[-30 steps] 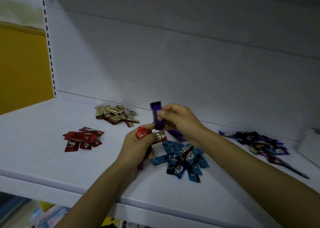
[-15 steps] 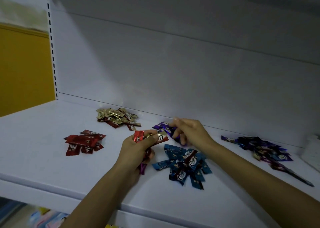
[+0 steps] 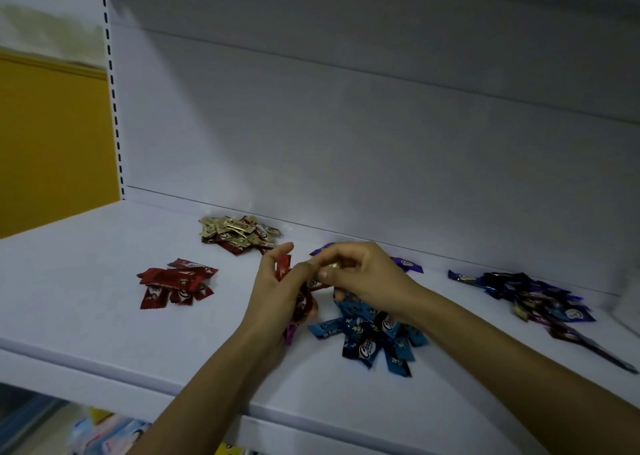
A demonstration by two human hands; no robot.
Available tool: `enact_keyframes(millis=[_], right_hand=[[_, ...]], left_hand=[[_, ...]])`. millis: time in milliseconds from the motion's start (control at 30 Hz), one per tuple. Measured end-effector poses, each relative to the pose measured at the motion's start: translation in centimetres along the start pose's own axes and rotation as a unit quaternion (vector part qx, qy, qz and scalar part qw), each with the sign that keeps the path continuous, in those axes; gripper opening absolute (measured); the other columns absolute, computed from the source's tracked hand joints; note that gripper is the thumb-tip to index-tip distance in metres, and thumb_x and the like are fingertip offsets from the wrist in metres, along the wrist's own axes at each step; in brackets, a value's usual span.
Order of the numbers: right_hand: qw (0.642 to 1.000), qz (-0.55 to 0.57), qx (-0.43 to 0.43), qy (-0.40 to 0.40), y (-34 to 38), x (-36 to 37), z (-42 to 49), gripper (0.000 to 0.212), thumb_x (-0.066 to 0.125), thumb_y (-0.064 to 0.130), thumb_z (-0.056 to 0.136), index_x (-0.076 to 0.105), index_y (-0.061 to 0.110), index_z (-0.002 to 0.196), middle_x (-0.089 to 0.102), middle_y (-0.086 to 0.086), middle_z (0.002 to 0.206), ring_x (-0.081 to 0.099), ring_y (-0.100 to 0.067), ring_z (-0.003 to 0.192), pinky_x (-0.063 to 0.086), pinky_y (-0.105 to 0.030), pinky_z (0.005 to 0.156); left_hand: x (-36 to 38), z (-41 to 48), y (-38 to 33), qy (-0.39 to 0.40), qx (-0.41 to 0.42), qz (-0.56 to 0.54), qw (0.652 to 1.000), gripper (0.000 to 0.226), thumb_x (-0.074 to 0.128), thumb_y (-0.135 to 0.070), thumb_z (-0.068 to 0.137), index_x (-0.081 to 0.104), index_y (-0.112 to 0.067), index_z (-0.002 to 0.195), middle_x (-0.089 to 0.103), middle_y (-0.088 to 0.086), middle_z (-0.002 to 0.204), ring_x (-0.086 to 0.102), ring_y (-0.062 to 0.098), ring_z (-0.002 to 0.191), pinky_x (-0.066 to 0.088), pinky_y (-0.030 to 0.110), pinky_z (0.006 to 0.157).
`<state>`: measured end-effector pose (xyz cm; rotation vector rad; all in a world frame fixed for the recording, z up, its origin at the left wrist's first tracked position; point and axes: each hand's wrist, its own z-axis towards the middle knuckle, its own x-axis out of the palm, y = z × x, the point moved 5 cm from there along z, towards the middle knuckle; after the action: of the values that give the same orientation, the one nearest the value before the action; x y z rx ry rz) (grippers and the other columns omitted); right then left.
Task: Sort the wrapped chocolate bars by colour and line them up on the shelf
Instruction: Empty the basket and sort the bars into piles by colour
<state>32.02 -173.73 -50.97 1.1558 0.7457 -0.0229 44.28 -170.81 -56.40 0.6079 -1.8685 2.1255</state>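
**Two hands pick through a mixed bunch of chocolate bars over a white shelf**

On a flat white metal shelf (image 3: 86,299), small foil-wrapped chocolate bars lie in loose heaps. A heap of red-wrapped bars (image 3: 173,281) sits at the near left. A heap of gold-wrapped bars (image 3: 235,233), with some red ones under it, sits further back by the wall. A fan of blue-wrapped bars (image 3: 370,330) lies near the middle, and a few purple-wrapped bars (image 3: 410,265) lie just behind the hands. A dark mixed heap of purple and blue wrappers (image 3: 530,295) lies well to the right. No heap is lined up yet.

The main risk is a spill. Tugging one slick foil bar from a tightly held bunch could drag its neighbours loose. They would likely fall onto the blue fan just beside the hands and mix the colours again. The dim light could also make purple and dark blue easy to confuse.

The left grip (image 3: 277,295) is curled around a mixed bunch of bars (image 3: 303,302), held just above the shelf between the red heap and the blue fan. A red-wrapped bar (image 3: 283,267) stands up beside the thumb, and a purple wrapper end (image 3: 290,333) pokes out below the palm. The right grip (image 3: 360,276) meets the top of the bunch with its fingers bent. Its thumb and fingertips seem to pinch a bar with a gold glint (image 3: 334,265), though most of that bar is hidden.
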Motion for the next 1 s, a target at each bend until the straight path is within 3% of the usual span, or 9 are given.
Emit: enact_keyframes(millis=[133, 200, 267, 400, 600, 733, 800, 900, 1000], right_hand=[[1.000, 0.004, -0.002, -0.028, 0.1, -0.4, 0.1, 0.011, 0.064, 0.012, 0.089, 0.071, 0.016, 0.096, 0.071, -0.001, 0.081, 0.060, -0.008, 0.058, 0.042, -0.010, 0.050], [0.998, 0.026, 0.002, -0.052, 0.0, -0.7, 0.2, 0.011, 0.063, 0.010, 0.089, 0.071, 0.014, 0.095, 0.068, 0.005, 0.070, 0.057, -0.003, 0.052, 0.039, -0.009, 0.045], [0.996, 0.049, 0.012, -0.076, -0.1, -1.5, 0.4, 0.010, 0.062, 0.009, 0.090, 0.070, 0.011, 0.095, 0.063, 0.008, 0.058, 0.053, 0.000, 0.047, 0.037, -0.012, 0.041], [0.996, 0.060, 0.025, -0.064, 0.1, -2.5, 1.3, 0.013, 0.062, 0.010, 0.089, 0.070, 0.012, 0.098, 0.066, 0.006, 0.061, 0.055, -0.002, 0.050, 0.041, -0.016, 0.044], [0.948, 0.255, 0.132, -0.136, -1.9, -2.4, 5.7, 0.013, 0.058, 0.005, 0.091, 0.066, 0.006, 0.100, 0.063, -0.006, 0.075, 0.055, -0.007, 0.049, 0.047, -0.018, 0.048], [0.916, 0.343, 0.153, -0.142, -1.4, -0.2, 10.6, 0.021, 0.056, 0.000, 0.092, 0.058, -0.005, 0.112, 0.064, -0.015, 0.081, 0.064, -0.017, 0.067, 0.057, -0.023, 0.058], [0.918, 0.344, 0.159, -0.115, -0.8, 0.8, 12.2, 0.031, 0.057, 0.007, 0.093, 0.052, -0.006, 0.120, 0.065, -0.021, 0.098, 0.067, -0.025, 0.082, 0.058, -0.029, 0.071], [0.956, 0.225, 0.180, -0.060, -0.4, 1.4, 12.2, 0.043, 0.053, 0.031, 0.096, 0.050, 0.000, 0.126, 0.062, -0.020, 0.118, 0.067, -0.025, 0.093, 0.054, -0.026, 0.066], [0.980, 0.124, 0.151, 0.028, -0.1, 1.6, 10.3, 0.056, 0.049, 0.057, 0.088, 0.062, 0.010, 0.117, 0.069, -0.011, 0.112, 0.068, -0.021, 0.097, 0.053, -0.026, 0.070]], left_hand=[[0.2, -0.2, -0.1, -0.005, 0.026, 0.051, 0.998, 0.038, 0.062, -0.024, 0.089, 0.051, -0.032, 0.124, 0.063, 0.013, 0.112, 0.056, 0.016, 0.071, 0.056, 0.045, 0.070], [0.1, -0.3, -0.5, -0.021, 0.059, 0.084, 0.995, 0.028, 0.063, -0.023, 0.090, 0.057, -0.026, 0.117, 0.066, 0.011, 0.103, 0.059, 0.014, 0.069, 0.054, 0.034, 0.061], [-0.5, -0.4, -0.8, -0.055, 0.082, 0.093, 0.991, 0.016, 0.062, -0.019, 0.091, 0.063, -0.017, 0.106, 0.068, 0.007, 0.077, 0.055, 0.006, 0.049, 0.044, 0.019, 0.045], [-1.9, -0.2, -1.1, -0.121, 0.092, 0.075, 0.985, 0.014, 0.063, -0.021, 0.090, 0.067, -0.008, 0.094, 0.059, -0.004, 0.047, 0.048, 0.006, 0.037, 0.039, 0.016, 0.038], [-3.4, 0.4, -0.6, -0.204, 0.071, 0.013, 0.976, 0.015, 0.059, -0.018, 0.094, 0.067, -0.007, 0.090, 0.069, 0.002, 0.069, 0.042, 0.005, 0.035, 0.035, 0.017, 0.037], [-3.5, 0.4, -0.4, -0.219, 0.058, -0.028, 0.974, 0.015, 0.059, -0.019, 0.094, 0.067, -0.008, 0.087, 0.074, -0.001, 0.079, 0.042, 0.004, 0.036, 0.037, 0.017, 0.037], [-3.5, 0.4, -0.4, -0.221, 0.054, -0.047, 0.973, 0.014, 0.060, -0.019, 0.094, 0.066, -0.009, 0.088, 0.074, -0.002, 0.080, 0.041, 0.004, 0.036, 0.037, 0.017, 0.038], [-3.7, 0.3, -0.5, -0.229, 0.053, -0.060, 0.970, 0.010, 0.060, -0.016, 0.093, 0.066, -0.010, 0.088, 0.074, -0.003, 0.076, 0.039, 0.004, 0.034, 0.035, 0.017, 0.037], [-3.7, 0.3, -0.4, -0.234, 0.045, -0.062, 0.969, 0.012, 0.061, -0.016, 0.092, 0.068, -0.013, 0.083, 0.072, -0.004, 0.068, 0.039, 0.004, 0.034, 0.035, 0.017, 0.036]])
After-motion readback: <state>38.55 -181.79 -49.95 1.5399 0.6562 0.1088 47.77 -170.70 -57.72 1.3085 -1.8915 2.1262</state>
